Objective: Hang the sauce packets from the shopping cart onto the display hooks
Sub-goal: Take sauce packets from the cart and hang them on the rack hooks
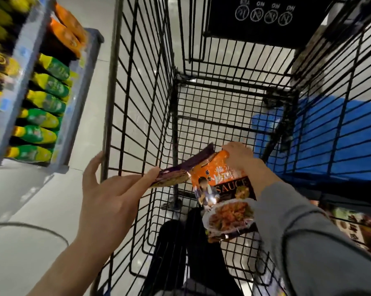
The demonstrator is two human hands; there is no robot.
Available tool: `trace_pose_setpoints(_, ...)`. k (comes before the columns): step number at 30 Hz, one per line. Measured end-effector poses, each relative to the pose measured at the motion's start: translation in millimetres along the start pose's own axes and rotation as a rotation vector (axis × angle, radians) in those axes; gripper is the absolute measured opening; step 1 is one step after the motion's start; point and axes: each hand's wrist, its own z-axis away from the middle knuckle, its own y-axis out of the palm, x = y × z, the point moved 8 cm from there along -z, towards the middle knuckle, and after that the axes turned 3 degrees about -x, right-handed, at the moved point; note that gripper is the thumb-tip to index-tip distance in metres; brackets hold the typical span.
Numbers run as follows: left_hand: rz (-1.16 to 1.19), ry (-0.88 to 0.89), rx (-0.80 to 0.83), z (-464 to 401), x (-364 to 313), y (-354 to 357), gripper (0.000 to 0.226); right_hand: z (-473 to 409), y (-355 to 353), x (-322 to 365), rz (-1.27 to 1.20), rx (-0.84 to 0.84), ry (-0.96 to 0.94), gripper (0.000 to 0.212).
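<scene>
Pale glossy floor (30,210) catching soft overhead glare, grey store shelf (77,99) on the left stocked with green-and-yellow bottles (43,103) and orange packs (67,33), blue crate (340,142) on the right, thin cable (41,228) trailing across the floor

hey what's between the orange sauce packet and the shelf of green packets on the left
In the head view, the left hand with the purple packet, the cart's wire side, then bare floor lie between the orange packet and the shelf.
</scene>
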Motion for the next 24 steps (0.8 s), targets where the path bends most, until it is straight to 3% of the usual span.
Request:
trace_pose_setpoints(3,-0.009,-0.005,0.023,-1,-1,0,0.051,0,-12,0,0.018,-0.019,-0.019,0.065)
trace_pose_setpoints(9,-0.021,-0.027,0.062,-2,1,1,0.051,10,-22,2,-0.083,-0.081,-0.029,0.042)
trace_pose_setpoints(14,-0.009,-0.03,0.064,-1,1,1,0.05,11,-21,-1,-0.139,-0.172,0.008,0.038)
trace_pose_setpoints(20,-0.02,-0.031,0.048,0,1,2,0.055,-8,-12,3,-0.023,-0.059,0.004,0.046)
trace_pose_setpoints(24,-0.056,-0.02,0.038,1,-1,3,0.049,-13,-19,5,0.097,-0.021,-0.036,0.034)
